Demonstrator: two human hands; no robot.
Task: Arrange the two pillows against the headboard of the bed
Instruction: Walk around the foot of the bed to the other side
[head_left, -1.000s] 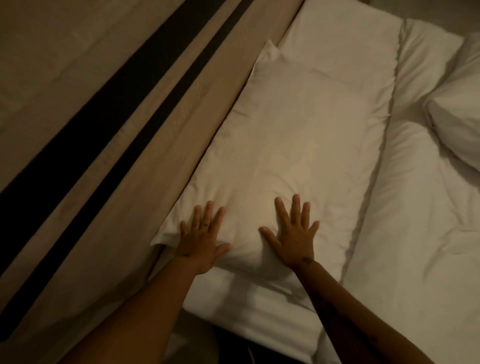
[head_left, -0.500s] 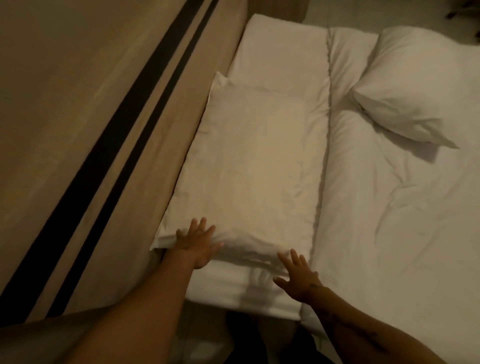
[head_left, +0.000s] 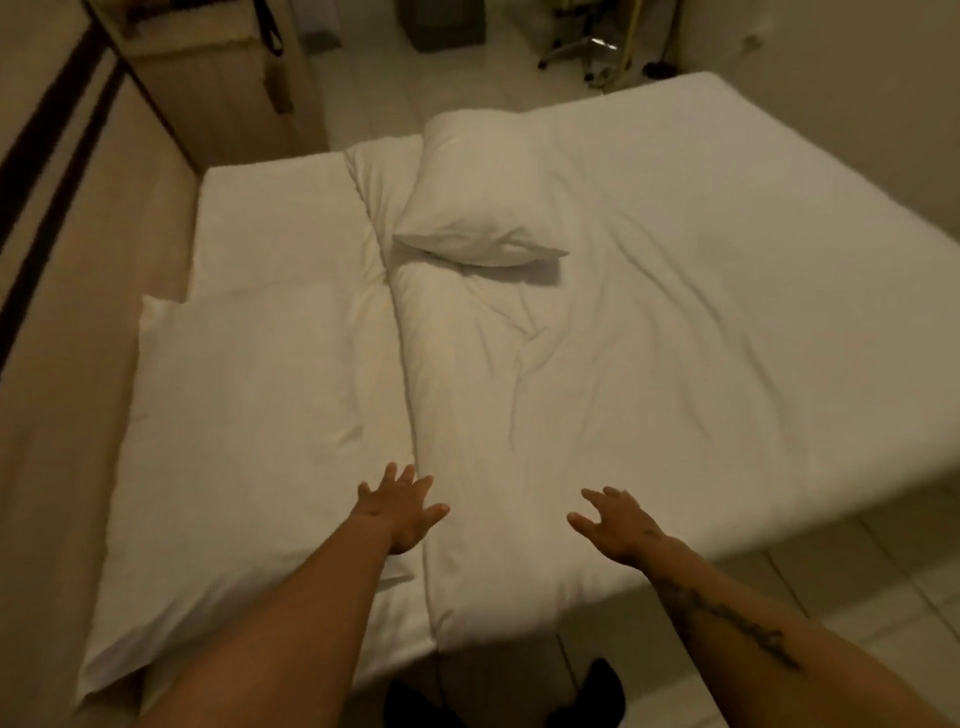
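Your bed (head_left: 675, 322) fills the view, its wrinkled white duvet (head_left: 649, 364) running out of frame at right. The headboard (head_left: 67, 322) is tan with dark stripes, blurred and cut off at left. One flat pillow (head_left: 234, 447) lies against it; a plumper pillow (head_left: 483, 202) sits mid-bed, well apart. Your left hand (head_left: 402, 512) and right hand (head_left: 618, 525) are both spread and empty, low over the duvet; contact is unclear.
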